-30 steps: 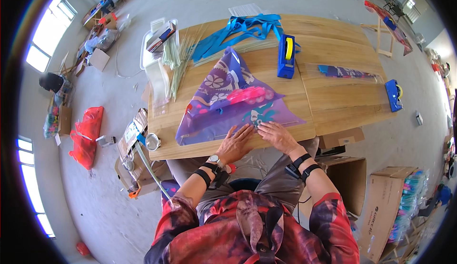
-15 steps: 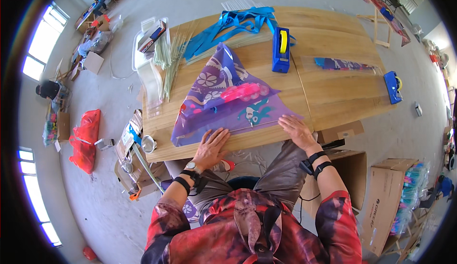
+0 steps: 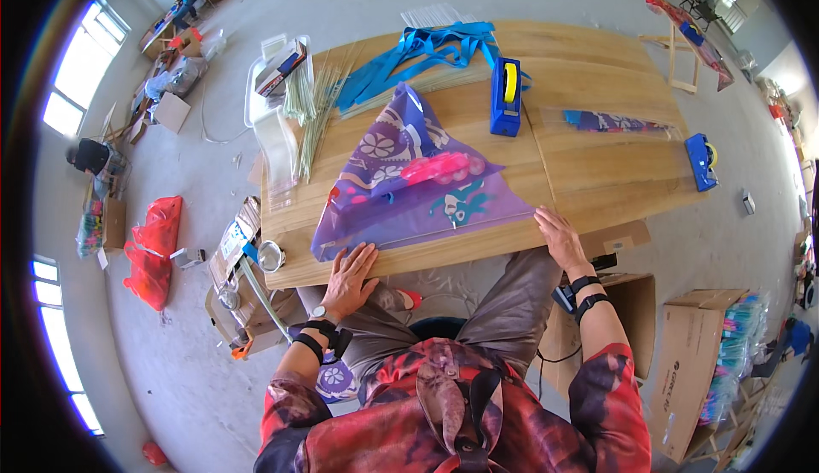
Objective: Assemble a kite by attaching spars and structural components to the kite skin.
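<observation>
On the wooden table (image 3: pixel 631 72) lies a thin purple printed sheet (image 3: pixel 375 217), roughly triangular like a kite sail, with white flowers and pink and teal figures. A slim pale rod runs along its near edge. My left hand (image 3: pixel 348 285) rests flat at the table's front edge, its fingertips by the sheet's near left part. Over at the sheet's right corner, my right hand (image 3: pixel 561 238) touches the tip with its fingers stretched out. The sheet's upper part is folded and slightly raised.
Blue ribbons (image 3: pixel 409 59) and thin sticks (image 3: pixel 314 123) lie at the back. A blue tape dispenser (image 3: pixel 505 98) stands behind the sheet; another dispenser (image 3: pixel 703 162) sits at the right edge. A glass jar (image 3: pixel 270 256) is near the left corner, and a cardboard box (image 3: pixel 691 362) stands right.
My right hand has slid right to the sheet's corner. My left hand has shifted left and toward me along the near edge. The sheet lies nearly the same.
</observation>
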Tool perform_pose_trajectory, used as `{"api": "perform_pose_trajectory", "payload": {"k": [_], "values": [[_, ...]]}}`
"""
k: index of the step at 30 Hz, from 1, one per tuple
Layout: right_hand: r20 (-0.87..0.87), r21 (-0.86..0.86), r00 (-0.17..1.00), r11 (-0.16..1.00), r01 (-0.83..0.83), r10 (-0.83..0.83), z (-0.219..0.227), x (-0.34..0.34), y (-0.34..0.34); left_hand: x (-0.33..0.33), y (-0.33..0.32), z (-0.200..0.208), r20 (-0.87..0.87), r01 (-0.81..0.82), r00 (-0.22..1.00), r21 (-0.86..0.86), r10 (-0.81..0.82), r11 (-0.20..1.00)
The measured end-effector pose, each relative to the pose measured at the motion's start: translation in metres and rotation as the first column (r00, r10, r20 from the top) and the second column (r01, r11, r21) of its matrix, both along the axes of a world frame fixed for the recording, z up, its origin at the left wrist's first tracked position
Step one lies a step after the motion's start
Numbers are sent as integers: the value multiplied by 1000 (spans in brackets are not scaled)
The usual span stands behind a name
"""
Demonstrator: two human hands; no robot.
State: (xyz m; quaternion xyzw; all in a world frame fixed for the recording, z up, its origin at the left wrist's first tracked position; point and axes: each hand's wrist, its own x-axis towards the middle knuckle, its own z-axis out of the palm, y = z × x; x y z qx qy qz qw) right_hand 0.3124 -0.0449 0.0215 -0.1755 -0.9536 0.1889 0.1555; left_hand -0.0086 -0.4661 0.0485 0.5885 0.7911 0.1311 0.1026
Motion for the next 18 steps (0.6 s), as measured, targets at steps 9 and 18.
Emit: {"api": "perform_pose_trajectory", "payload": {"k": [9,18], "values": [[132,98,985,990,99,-111,5,-12,-21,17,13,-20,-15,-120,992,129,123,984],[239,289,967,957,17,-90,6,-11,-22,22,15,-21,-98,-141,984,100,151,985]]}}
